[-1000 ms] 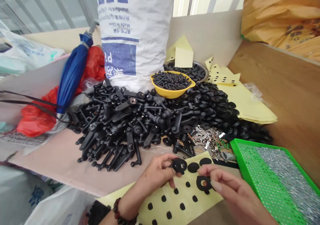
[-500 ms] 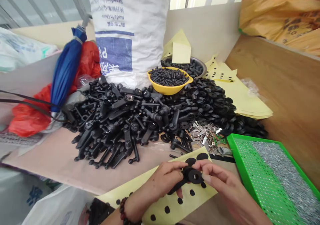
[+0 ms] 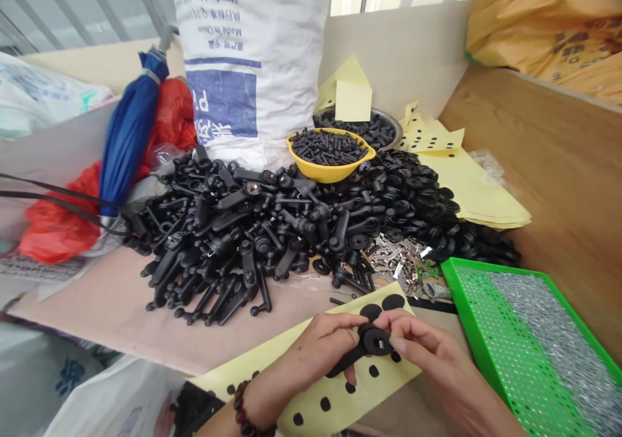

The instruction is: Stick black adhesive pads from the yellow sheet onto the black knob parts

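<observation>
My left hand (image 3: 323, 349) grips a black plastic arm with a round end (image 3: 375, 340), thumb and fingers closed about it. At the far side of that round end, the fingertips of my right hand (image 3: 422, 340) pinch its rim. A small slot with a bright metal-looking piece shows in the disc's middle. Beneath both hands lies a yellow sheet of black stickers (image 3: 335, 416), with large discs at its upper end and smaller dots in rows. A beaded bracelet circles my left wrist.
Similar black arms (image 3: 233, 229) lie heaped ahead, beside a pile of black discs (image 3: 413, 190). Behind stand a yellow bowl of ribbed black pieces (image 3: 324, 172) and a white sack (image 3: 286, 54). Metal clips (image 3: 396, 265) and a green tray of small metal parts (image 3: 466, 320) are rightward.
The round end has tilted slightly between my fingers, and the metal-looking piece in its slot shows differently. Both hands keep their hold almost in place.
</observation>
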Tool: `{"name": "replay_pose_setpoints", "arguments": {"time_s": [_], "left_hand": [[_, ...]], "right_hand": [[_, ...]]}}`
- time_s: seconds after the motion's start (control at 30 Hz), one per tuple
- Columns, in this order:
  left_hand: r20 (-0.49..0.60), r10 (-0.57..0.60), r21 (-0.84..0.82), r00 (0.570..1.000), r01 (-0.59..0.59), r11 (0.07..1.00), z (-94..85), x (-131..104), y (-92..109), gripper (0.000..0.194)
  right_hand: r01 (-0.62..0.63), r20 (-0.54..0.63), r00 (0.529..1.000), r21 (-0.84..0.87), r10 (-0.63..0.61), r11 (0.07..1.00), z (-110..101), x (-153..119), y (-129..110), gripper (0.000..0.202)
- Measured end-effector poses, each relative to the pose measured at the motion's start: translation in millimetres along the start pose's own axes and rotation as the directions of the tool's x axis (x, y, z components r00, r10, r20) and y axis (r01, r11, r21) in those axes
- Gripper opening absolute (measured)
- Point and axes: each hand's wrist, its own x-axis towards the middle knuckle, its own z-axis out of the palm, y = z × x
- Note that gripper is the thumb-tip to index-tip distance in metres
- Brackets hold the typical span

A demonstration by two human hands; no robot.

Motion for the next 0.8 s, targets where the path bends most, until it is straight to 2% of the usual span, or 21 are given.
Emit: {"name": "replay_pose_setpoints", "arguments": {"time_s": [0.17,0.37,0.6,0.8], "left_hand": [[-0.017,-0.033,-0.016,0.999,0.033,0.999,0.7,-0.1,-4.5,0.031],[-0.008,-0.049,0.002,0.999,0.049,0.999,0.6,0.3,-4.1,0.029],[-0.009,-0.028,0.009,1.0,0.028,1.0,2.8,-0.1,-1.6,0.027],[0.019,0.013,-0.01,1.0,-0.013,1.0,1.6,3.2,-13.4,0.026]], "right_hand": [[0.013,0.031,0.999,-0.01,-0.013,1.0,-2.3,1.2,1.8,0.027],[0.033,0.008,0.999,-0.024,-0.033,0.999,0.5,-0.5,-0.3,0.03],[0.031,-0.028,0.999,-0.063,-0.033,0.998,6.5,0.8,-4.2,0.034],[0.045,-0.041,0.998,-0.089,-0.049,0.995,6.9,0.1,-4.9,0.038]]}}
